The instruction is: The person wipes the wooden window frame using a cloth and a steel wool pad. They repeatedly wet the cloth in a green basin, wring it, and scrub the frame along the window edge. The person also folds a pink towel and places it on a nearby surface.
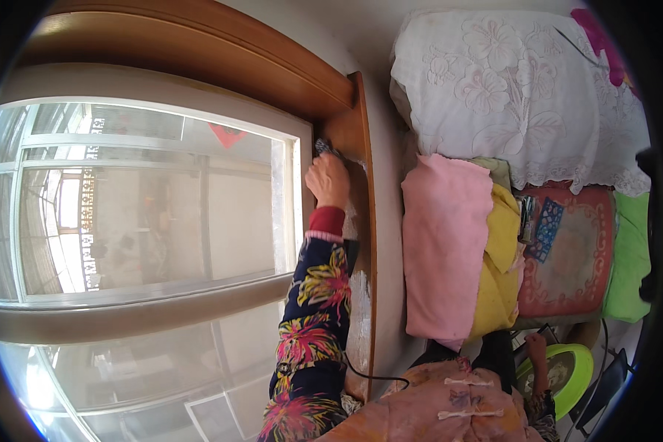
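My left hand (329, 179), in a floral sleeve with a red cuff, reaches along the wooden window sill (369, 221). Its fingers close on a dark patterned cloth (325, 146) pressed into the corner beside the white window frame (297, 204). Most of that cloth is hidden in the hand. Flaked, whitish patches (360, 293) mark the sill below. My right hand (536, 351) hangs low at the right, over the rim of a bright green basin (584, 367). Its fingers look curled, but whether they hold anything is unclear.
A pink cloth (445, 243) and a yellow cloth (500, 265) drape over furniture right of the sill. Beyond lie a red patterned mat (572, 276) with a blue item (547, 229), and a white lace cover (492, 88). A black cable (375, 378) runs by my apron (420, 403).
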A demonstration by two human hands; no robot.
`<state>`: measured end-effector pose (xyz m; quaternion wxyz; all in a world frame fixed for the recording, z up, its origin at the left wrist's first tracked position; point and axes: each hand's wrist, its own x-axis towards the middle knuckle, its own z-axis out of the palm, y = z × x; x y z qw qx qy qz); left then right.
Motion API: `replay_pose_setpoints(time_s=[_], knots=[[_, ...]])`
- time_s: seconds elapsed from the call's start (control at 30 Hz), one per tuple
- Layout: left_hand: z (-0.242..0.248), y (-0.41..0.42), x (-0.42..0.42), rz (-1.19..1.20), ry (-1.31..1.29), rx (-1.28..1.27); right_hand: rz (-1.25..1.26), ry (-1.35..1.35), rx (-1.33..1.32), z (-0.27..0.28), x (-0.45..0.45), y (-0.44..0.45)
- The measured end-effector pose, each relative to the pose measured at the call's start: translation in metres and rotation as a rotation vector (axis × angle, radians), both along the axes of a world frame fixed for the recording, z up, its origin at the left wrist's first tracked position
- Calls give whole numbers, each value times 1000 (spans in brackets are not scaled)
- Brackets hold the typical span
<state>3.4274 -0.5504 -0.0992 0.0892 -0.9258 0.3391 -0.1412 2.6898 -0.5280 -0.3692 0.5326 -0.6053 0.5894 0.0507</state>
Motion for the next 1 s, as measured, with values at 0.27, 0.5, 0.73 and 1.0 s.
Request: replay_pose_setpoints(time_s=[0.27,0.5,0.73,1.0], knots=[[-3,-30,42,-104,-116,-12,-12,-10,-3,6,-6,6],[-7,33,8,-180,-196,-4,36,-10,-97,-21,-21,5],[11,77,-61,-40,-19,139,-39,-64,20,-25,-9,4],[-6,27,20,-153,-99,-12,-82,40,57,-27,-30,5]])
